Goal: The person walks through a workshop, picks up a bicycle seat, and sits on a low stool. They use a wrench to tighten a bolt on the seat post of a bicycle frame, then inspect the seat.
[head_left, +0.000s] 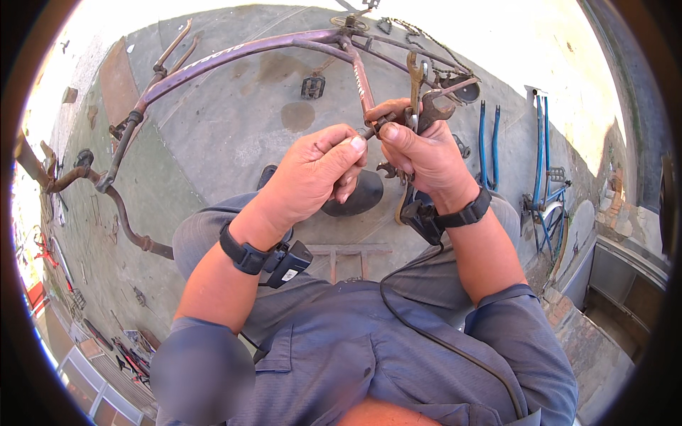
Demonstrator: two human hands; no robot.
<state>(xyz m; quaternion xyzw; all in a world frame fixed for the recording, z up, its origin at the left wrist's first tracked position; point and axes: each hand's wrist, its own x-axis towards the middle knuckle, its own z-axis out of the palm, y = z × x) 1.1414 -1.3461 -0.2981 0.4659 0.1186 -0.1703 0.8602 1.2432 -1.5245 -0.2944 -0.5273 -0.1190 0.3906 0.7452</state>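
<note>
My left hand [312,170] is closed, thumb against fingers, at one end of a small dark bolt [369,133]. My right hand [430,157] holds several open-end wrenches [435,112] in its palm, their jaws sticking up past the fingers. Its thumb and forefinger pinch the bolt's other end, right at the end of the seat tube [362,86] of a purple bicycle frame [241,53]. Whether the bolt sits in the tube's clamp is hidden by my fingers. More wrench ends [387,169] show below my right hand.
A black pedal [312,87] and a bicycle chain [412,28] lie beyond the frame. Blue fork tubes [490,145] stand to the right, near a blue frame part [547,206]. Rusty handlebars [135,234] are at left. A dark saddle-like piece [355,195] lies below my hands.
</note>
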